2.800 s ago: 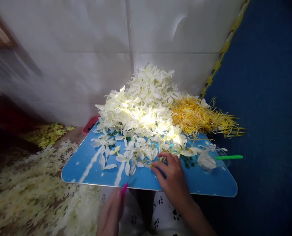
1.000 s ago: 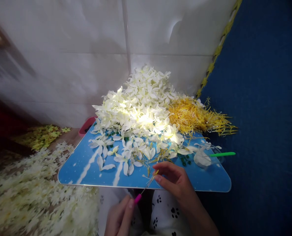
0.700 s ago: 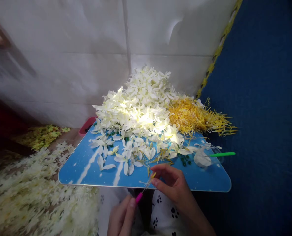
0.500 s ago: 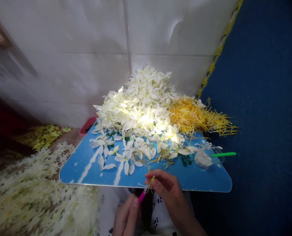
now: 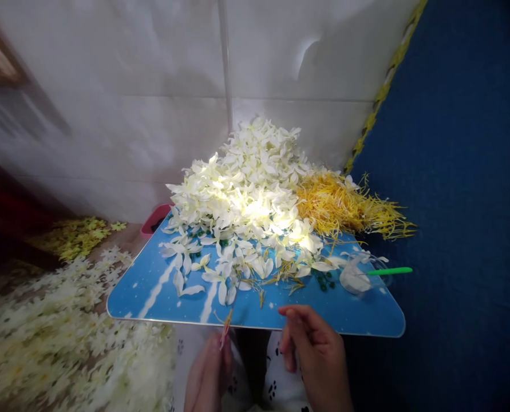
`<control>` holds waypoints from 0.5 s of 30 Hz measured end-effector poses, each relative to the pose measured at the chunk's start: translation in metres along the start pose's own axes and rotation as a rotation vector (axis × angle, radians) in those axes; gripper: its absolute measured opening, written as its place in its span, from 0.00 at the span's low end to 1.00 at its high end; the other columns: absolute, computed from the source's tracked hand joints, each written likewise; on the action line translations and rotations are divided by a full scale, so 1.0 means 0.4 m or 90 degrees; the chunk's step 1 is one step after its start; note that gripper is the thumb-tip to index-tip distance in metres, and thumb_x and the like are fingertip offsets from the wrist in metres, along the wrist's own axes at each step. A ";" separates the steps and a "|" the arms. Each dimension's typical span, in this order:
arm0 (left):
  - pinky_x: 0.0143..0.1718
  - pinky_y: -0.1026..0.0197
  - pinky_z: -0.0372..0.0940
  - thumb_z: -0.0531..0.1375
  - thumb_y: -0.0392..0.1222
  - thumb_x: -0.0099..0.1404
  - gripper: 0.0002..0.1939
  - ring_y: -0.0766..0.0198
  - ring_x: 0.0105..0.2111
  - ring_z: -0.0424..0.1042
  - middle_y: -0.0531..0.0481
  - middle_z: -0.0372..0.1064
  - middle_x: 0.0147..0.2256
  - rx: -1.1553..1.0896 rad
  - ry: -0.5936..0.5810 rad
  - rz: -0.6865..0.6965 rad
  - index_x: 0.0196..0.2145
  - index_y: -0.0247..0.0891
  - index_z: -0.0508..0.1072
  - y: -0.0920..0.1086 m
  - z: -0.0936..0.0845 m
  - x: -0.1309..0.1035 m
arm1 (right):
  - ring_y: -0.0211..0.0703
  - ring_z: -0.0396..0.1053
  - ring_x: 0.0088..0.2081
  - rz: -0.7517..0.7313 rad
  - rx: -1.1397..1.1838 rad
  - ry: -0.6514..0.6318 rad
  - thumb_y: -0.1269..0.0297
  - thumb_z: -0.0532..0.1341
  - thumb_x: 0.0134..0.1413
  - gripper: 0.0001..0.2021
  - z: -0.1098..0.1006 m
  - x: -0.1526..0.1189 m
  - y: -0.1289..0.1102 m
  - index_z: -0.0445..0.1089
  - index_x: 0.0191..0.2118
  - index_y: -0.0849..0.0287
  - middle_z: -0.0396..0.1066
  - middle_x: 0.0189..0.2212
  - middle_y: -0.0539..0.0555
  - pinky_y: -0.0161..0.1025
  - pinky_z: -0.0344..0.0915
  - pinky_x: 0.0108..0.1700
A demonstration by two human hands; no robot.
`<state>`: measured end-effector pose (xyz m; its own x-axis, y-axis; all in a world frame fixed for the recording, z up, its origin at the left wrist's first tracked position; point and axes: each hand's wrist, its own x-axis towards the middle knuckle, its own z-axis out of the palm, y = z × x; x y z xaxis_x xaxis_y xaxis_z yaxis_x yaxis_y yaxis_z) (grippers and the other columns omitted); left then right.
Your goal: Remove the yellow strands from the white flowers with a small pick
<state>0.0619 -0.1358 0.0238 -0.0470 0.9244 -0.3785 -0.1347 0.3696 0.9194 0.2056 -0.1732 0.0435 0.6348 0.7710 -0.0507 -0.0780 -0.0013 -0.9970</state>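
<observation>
My left hand [image 5: 207, 372] is closed in front of the table's near edge, above my lap. From its fingertips a small bunch of thin yellow artificial stamens [image 5: 226, 321] points up. The pink pen-like tool seen before is mostly hidden by the fingers. To the right, my right hand [image 5: 317, 355] is held apart from it, fingers loosely bent and spread, with nothing visible in them. A loose yellow stamen [image 5: 261, 298] lies on the blue table [image 5: 160, 306] near the hands. White artificial petals [image 5: 246, 200] are heaped beyond, beside a pile of yellow stamens [image 5: 344, 200].
At the table's right, a green-handled tool [image 5: 390, 271] rests against a small clear container with white contents [image 5: 355, 280]. Green beads [image 5: 324, 280] lie nearby. White flowers [image 5: 57, 343] and yellow flowers [image 5: 76, 237] cover the floor at left, near a pink bin [image 5: 155, 220]. A wall stands behind.
My right hand has let go of the stamens and moved right. My left hand has drawn slightly left with the bunch, which now points upward, and the pink tool has become mostly hidden.
</observation>
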 end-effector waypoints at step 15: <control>0.31 0.64 0.73 0.70 0.66 0.44 0.27 0.56 0.33 0.77 0.49 0.76 0.28 -0.043 0.126 -0.040 0.29 0.40 0.76 -0.045 -0.073 0.048 | 0.33 0.60 0.17 -0.215 -0.104 0.104 0.58 0.59 0.63 0.09 0.012 -0.022 0.028 0.67 0.33 0.55 0.62 0.16 0.43 0.29 0.57 0.19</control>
<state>0.0345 -0.1275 -0.0031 -0.2287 0.8607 -0.4548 -0.2087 0.4129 0.8865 0.1953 -0.1770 0.0330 0.7189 0.6340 0.2849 0.2703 0.1226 -0.9549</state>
